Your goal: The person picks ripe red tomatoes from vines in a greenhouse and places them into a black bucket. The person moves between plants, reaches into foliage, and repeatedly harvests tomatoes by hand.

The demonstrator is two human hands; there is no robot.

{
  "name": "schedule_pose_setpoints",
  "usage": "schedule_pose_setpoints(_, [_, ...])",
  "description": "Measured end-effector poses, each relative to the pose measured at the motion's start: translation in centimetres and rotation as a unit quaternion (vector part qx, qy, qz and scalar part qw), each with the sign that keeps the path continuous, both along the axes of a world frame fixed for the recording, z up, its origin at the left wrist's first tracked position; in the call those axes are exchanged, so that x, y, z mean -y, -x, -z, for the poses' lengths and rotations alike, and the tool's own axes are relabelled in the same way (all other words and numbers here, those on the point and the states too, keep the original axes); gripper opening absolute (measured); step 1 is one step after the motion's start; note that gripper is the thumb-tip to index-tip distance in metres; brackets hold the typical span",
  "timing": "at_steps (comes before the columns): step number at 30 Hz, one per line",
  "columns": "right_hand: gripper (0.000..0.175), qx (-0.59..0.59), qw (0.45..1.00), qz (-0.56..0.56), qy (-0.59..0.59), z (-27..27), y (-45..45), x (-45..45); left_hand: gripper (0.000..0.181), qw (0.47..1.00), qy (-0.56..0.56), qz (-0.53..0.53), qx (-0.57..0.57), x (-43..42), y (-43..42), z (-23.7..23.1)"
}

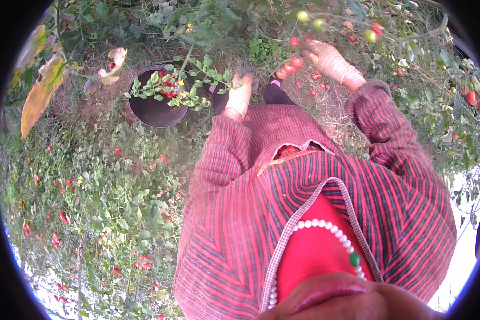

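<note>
My left hand (pixel 240 94), in a pale glove or wrap, reaches down just right of a dark bucket (pixel 158 114). Its fingers are blurred, and their grip cannot be made out. Red tomatoes (pixel 170 84) lie in the bucket, partly behind a leafy green sprig (pixel 200 72). My right hand (pixel 330 60), covered likewise, is farther right among the vines. Its fingertips are at a red tomato (pixel 295 42) on a stem, just above a cluster of red tomatoes (pixel 290 68); whether they grip anything is unclear. More red fruit shows in a fold of the striped garment (pixel 288 150).
Green tomatoes (pixel 319 25) hang on a stem at the upper right. Tomato plants (pixel 124 200) with red fruit spread across the left. A yellowed leaf (pixel 44 92) hangs close at upper left. Fallen tomatoes (pixel 323 85) and dry stalks lie on the soil by my feet.
</note>
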State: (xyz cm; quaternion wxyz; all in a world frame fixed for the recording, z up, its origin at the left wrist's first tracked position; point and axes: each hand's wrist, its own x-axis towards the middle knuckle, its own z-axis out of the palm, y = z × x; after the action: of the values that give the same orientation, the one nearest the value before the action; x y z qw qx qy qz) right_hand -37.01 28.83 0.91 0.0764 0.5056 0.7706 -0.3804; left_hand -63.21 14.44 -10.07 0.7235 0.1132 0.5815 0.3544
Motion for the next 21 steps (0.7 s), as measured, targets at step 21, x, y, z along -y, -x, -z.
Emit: schedule_pose_setpoints(21, [0.018, 0.029, 0.98, -0.101, -0.169, -11.4, 0.4, 4.4, 0.051, 0.808, -0.332, 0.459, -0.161, -12.9, -4.1, -20.3])
